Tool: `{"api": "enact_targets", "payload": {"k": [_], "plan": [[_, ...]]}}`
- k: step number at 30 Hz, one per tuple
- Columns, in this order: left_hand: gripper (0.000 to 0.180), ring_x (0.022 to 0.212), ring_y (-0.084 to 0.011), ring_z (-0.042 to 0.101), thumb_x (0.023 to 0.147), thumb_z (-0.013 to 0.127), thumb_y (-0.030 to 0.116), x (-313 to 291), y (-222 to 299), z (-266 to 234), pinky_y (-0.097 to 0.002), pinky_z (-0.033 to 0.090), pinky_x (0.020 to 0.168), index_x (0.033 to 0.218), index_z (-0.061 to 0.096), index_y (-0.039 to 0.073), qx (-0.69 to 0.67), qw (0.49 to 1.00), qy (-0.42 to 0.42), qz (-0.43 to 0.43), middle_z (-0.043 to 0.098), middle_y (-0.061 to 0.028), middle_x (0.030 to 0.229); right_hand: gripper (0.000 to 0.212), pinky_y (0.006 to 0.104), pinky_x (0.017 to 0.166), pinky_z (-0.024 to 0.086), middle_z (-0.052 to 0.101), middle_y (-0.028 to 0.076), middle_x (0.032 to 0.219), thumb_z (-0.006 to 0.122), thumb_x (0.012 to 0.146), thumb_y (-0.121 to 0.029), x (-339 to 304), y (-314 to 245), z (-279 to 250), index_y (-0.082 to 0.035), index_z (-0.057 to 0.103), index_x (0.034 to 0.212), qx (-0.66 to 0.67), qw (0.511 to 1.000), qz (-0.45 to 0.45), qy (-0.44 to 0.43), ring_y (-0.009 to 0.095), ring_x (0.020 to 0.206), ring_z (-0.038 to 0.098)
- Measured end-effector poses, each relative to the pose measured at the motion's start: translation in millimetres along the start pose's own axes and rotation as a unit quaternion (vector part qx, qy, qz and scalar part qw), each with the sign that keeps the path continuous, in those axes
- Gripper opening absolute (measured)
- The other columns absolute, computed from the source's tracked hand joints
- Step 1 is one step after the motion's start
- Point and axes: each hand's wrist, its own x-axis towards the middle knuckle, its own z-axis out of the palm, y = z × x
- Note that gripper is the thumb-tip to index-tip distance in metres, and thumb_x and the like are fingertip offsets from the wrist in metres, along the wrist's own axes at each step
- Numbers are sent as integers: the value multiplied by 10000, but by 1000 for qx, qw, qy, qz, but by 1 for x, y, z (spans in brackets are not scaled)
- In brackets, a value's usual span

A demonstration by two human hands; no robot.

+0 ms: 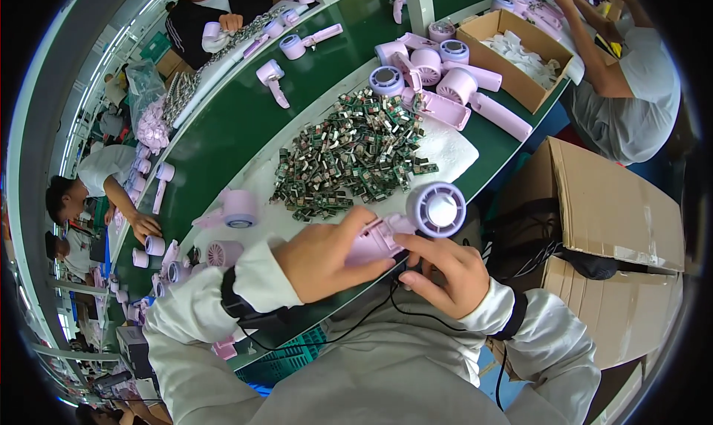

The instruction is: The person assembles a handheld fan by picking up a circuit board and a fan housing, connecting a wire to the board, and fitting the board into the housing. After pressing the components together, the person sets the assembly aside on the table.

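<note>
A pink handheld fan (373, 239) with a round lilac-rimmed head lies across my left hand (321, 260). That hand is closed around its handle, thumb on the far side and fingers on the near side. The handle's inside shows, without a cover. My right hand (451, 275) is curled at the handle's right end, its index fingertip pressing into the housing and its thumb lower down. What lies under those fingertips is hidden. Just beyond my hands, a heap of small green circuit boards (349, 154) covers a white foam sheet (453, 154).
More pink fan parts (438, 76) are piled behind the boards, next to a cardboard box (546, 102) of white pieces. Large cartons (616, 239) stand at the right. Fans lie along the green conveyor belt (223, 139). Black cables hang below my wrists. Other people work around the line.
</note>
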Motion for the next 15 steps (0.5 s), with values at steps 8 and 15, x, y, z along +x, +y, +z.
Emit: {"api": "enact_targets", "payload": {"k": [8,15], "plan": [[310,664,-397,686,996,627,280,14,-6,51,-485,530,570,1095,491,21,76,996,-41,-25,670,-192,750,355,344,557,524,674,102,687,694,954,-178,-10,25,0,-131,667,1304,-132,990,37,28,249,589,688],[182,602,-260,667,895,678,167,12,-8,65,-379,521,533,856,536,59,347,935,5,79,611,-82,681,304,349,529,517,663,89,637,711,908,-157,-7,37,-4,-126,741,1209,-166,986,24,18,248,561,668]]}}
